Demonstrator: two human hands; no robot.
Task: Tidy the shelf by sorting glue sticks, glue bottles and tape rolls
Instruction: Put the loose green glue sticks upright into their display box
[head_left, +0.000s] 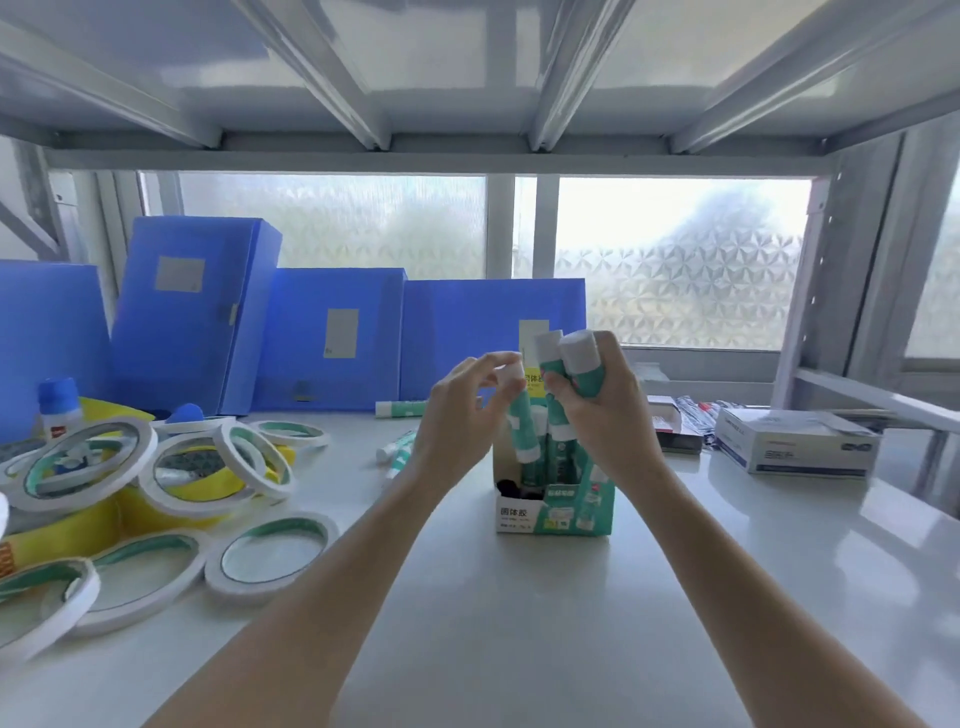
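A small open carton (553, 512) printed in teal and white stands mid-shelf with several teal-and-white glue sticks upright in it. My left hand (460, 415) pinches the white cap of one glue stick (522, 431) held over the carton. My right hand (602, 410) grips a bundle of glue sticks (576, 358), caps up, just above the carton. Loose glue sticks (400, 408) lie on the shelf behind my left hand. Several white tape rolls (270, 553) are spread at the left, some on a yellow box (98, 525). A blue-capped glue bottle (58, 408) stands at the far left.
Blue file boxes (332, 338) lean along the back of the shelf. A white and blue cardboard box (795, 441) and dark packets (685, 421) lie at the right. The shelf frame upright (826, 270) rises at the right, and the upper shelf sits close overhead.
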